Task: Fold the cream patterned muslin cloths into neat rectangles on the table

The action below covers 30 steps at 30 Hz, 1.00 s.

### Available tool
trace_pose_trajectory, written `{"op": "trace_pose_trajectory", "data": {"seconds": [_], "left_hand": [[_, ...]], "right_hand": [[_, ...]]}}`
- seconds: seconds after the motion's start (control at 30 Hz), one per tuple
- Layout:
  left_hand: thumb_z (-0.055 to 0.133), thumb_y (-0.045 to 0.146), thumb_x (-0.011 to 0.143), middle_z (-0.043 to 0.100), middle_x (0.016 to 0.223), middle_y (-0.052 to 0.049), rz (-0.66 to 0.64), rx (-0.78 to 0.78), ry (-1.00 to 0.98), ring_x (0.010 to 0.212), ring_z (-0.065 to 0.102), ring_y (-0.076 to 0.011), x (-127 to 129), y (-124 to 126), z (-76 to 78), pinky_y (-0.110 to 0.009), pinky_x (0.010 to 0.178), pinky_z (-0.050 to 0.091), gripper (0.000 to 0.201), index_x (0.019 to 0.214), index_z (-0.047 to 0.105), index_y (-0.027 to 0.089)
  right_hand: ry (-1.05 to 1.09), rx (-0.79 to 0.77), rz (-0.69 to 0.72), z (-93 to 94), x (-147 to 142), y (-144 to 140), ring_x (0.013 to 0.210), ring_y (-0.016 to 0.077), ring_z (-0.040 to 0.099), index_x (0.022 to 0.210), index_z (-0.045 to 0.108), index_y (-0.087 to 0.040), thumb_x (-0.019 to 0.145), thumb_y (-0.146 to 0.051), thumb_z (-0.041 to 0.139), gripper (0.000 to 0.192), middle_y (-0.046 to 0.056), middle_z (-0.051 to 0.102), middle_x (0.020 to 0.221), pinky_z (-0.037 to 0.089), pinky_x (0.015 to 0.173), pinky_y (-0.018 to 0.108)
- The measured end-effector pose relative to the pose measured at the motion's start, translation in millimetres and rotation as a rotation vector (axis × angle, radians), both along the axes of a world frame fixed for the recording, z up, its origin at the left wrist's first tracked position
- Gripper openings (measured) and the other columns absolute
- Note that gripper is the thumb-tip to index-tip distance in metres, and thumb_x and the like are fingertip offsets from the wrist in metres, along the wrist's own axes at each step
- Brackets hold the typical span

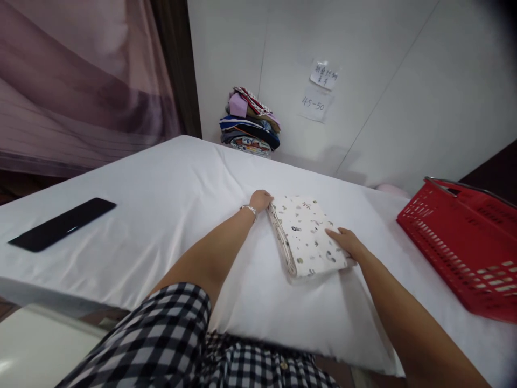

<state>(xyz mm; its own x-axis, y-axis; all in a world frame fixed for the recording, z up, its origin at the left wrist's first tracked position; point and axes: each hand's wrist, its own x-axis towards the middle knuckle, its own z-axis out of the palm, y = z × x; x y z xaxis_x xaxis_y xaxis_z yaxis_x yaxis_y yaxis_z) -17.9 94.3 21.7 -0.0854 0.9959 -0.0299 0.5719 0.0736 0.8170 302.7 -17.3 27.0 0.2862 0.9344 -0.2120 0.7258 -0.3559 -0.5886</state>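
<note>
A folded white cloth [309,237] with small printed figures lies on the white-covered table [177,215], its layered edge facing left. My left hand [262,200], with a silver band at the wrist, grips the cloth's far left corner. On the right side, my right hand [348,243] rests with its thumb on top of the cloth and its other fingers at or under the edge, mostly hidden. Both hands touch the cloth at the same time.
A red plastic basket [460,242] stands at the right. A flat black board [64,223] lies on the left. Several folded fabrics form a stack [250,124] by the wall, near two paper notes [315,103]. A pinkish curtain [81,81] hangs at the left.
</note>
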Motion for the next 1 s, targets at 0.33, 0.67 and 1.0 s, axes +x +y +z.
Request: {"op": "trace_pose_trajectory", "data": {"seconds": [0.33, 0.67, 1.0], "left_hand": [[0.059, 0.031, 0.075, 0.067, 0.08, -0.002, -0.163, 0.042, -0.044, 0.076, 0.058, -0.0153, 4.3, -96.9, 0.6, -0.024, 0.069, 0.042, 0.015, 0.075, 0.064, 0.017], [0.057, 0.031, 0.068, 0.065, 0.071, -0.001, -0.282, -0.147, -0.15, 0.067, 0.055, -0.014, 4.4, -176.0, -4.2, -0.023, 0.058, 0.039, 0.016, 0.068, 0.064, 0.017], [0.054, 0.023, 0.062, 0.043, 0.049, 0.004, -0.257, -0.191, -0.057, 0.049, 0.039, -0.0094, 9.4, -179.8, 5.2, -0.023, 0.046, 0.026, 0.015, 0.049, 0.047, 0.017]], "right_hand": [[0.49, -0.138, 0.057, 5.2, 6.3, -24.1, 0.094, 0.026, 0.065, 0.106, 0.062, -0.017, 0.073, -0.059, 0.06, 0.053, 0.012, 0.067, 0.107, 0.055, 0.076, 0.035], [0.786, -0.134, 0.054, -1.6, -11.4, -47.7, 0.086, 0.0228, 0.067, 0.107, 0.06, -0.017, 0.077, -0.051, 0.061, 0.045, 0.01, 0.07, 0.098, 0.056, 0.071, 0.032], [0.737, 0.004, 0.006, -10.5, -13.1, -56.7, 0.084, 0.0229, 0.067, 0.104, 0.061, -0.019, 0.075, -0.05, 0.063, 0.042, 0.007, 0.071, 0.095, 0.056, 0.065, 0.029]]}}
